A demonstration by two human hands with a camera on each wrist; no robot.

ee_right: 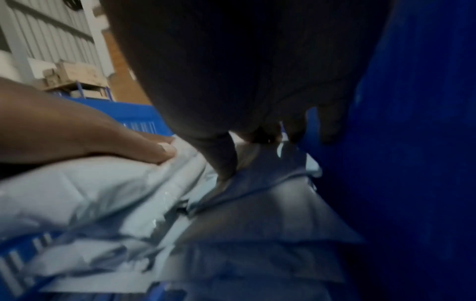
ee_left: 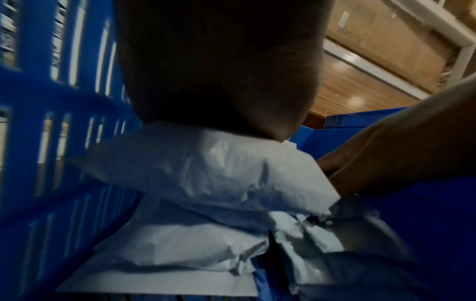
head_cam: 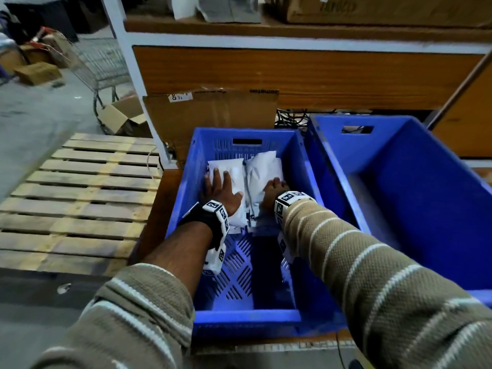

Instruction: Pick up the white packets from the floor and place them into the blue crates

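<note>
Several white packets (head_cam: 231,169) lie stacked at the far end of the slotted blue crate (head_cam: 247,316). My left hand (head_cam: 222,189) rests flat on the left stack (ee_left: 206,167) with its fingers spread. My right hand (head_cam: 274,187) is on the right-hand packet (head_cam: 263,166), close to the crate's right wall. In the right wrist view its thumb presses into that packet (ee_right: 270,203) while the fingers (ee_right: 296,126) curl down over its far edge. A second blue crate (head_cam: 399,166) stands tilted to the right, with nothing visible inside.
A wooden pallet (head_cam: 80,198) lies left of the crate. A flattened cardboard box (head_cam: 210,115) leans behind it against a white-framed shelf rack (head_cam: 292,43). Further back left stand a wire trolley (head_cam: 103,65) and an open carton (head_cam: 119,115).
</note>
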